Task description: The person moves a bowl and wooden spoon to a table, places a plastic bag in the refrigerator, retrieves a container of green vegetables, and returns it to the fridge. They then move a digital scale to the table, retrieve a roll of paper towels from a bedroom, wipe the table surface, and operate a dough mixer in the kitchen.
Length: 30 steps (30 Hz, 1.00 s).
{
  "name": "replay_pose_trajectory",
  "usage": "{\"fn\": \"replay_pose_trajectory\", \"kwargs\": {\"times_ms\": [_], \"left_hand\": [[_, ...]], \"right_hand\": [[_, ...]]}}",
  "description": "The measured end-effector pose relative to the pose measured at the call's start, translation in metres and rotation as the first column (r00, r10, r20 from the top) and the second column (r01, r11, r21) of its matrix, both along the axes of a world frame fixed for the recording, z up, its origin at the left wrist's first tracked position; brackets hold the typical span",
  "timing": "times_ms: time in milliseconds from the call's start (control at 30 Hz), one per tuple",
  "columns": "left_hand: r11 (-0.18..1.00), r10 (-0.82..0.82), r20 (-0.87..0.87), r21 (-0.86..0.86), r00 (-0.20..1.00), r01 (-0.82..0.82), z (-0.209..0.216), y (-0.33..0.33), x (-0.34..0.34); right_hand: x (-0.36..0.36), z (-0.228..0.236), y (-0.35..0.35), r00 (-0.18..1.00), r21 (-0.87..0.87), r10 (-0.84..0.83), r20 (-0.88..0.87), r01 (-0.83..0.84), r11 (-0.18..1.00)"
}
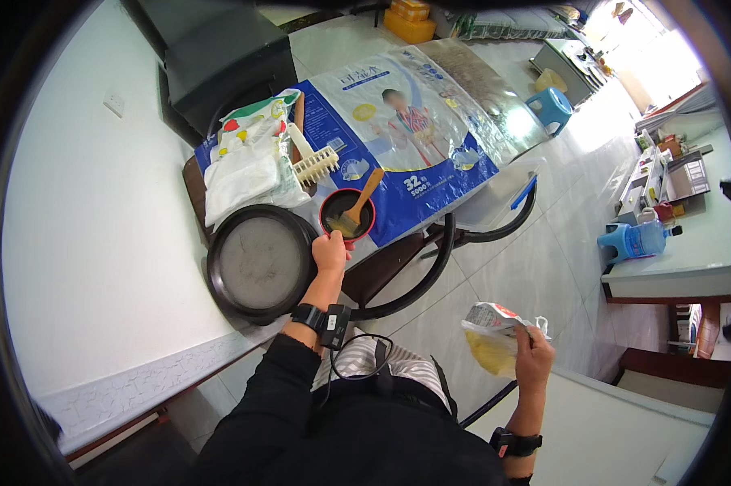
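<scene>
Red-rimmed and black inside, a small round pan (338, 202) sits at the near edge of the table (454, 182) spread with blue-and-white plastic; the left hand (330, 252) grips its handle. A wooden-handled flat brush (365, 197) already rests in it. Off the table's right side, the right hand (534, 356) pinches a clear plastic bag (488, 344) with yellow contents. The work looks early: those contents appear still bagged, and the large black round pan (262, 263) by the near left corner looks bare.
</scene>
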<state>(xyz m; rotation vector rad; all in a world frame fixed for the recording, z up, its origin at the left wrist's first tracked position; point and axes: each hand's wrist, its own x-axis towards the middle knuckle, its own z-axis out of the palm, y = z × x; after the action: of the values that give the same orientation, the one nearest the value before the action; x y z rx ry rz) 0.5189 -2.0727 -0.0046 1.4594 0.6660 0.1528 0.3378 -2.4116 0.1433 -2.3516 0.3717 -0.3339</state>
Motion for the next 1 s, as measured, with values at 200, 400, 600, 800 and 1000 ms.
{"fn": "replay_pose_trajectory", "kwargs": {"times_ms": [200,400,600,800,1000], "left_hand": [[0.998,0.056,-0.005,-0.022,0.998,-0.056,-0.026,-0.016,0.022],[0.990,0.131,-0.097,-0.030,0.987,-0.134,-0.026,-0.031,0.028],[0.964,0.175,-0.140,-0.177,0.975,-0.199,-0.010,-0.039,0.011],[0.915,0.246,-0.220,-0.268,0.944,-0.301,0.029,-0.113,-0.011],[0.934,-0.311,0.087,-0.156,0.946,0.322,0.089,-0.313,0.031]], "right_hand": [[0.043,0.010,-0.030,0.998,-0.016,0.055,-0.013,-0.056,0.998],[0.073,0.013,-0.079,0.989,0.006,0.132,-0.069,-0.132,0.991],[0.092,0.020,-0.141,0.979,0.021,0.201,-0.020,-0.200,0.979],[0.099,0.021,-0.222,0.981,0.063,0.191,0.042,-0.193,0.979],[0.115,0.027,-0.299,0.990,0.119,0.130,0.062,-0.137,0.983]]}}
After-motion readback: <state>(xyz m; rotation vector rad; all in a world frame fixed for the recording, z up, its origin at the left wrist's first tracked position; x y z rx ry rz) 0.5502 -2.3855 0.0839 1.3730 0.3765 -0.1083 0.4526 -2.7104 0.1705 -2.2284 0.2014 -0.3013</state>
